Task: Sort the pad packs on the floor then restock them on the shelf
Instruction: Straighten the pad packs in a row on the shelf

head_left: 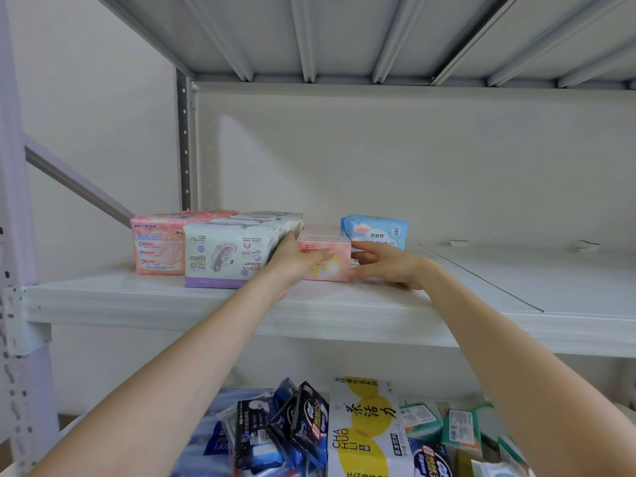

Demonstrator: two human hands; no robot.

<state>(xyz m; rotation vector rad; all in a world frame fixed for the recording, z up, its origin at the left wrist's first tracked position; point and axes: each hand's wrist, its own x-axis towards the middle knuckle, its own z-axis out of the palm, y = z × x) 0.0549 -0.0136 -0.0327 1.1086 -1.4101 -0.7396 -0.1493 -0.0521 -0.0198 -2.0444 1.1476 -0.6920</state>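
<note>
A shop stockroom: white metal shelving (220,304) holding packaged pad packs (223,253).

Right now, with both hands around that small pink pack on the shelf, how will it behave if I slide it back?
The small pink pack looks soft-wrapped, so it probably squashes a little under the left hand and right hand. It seems light for its size. Sitting flat on the smooth shelf, it should slide easily rather than tip.
</note>
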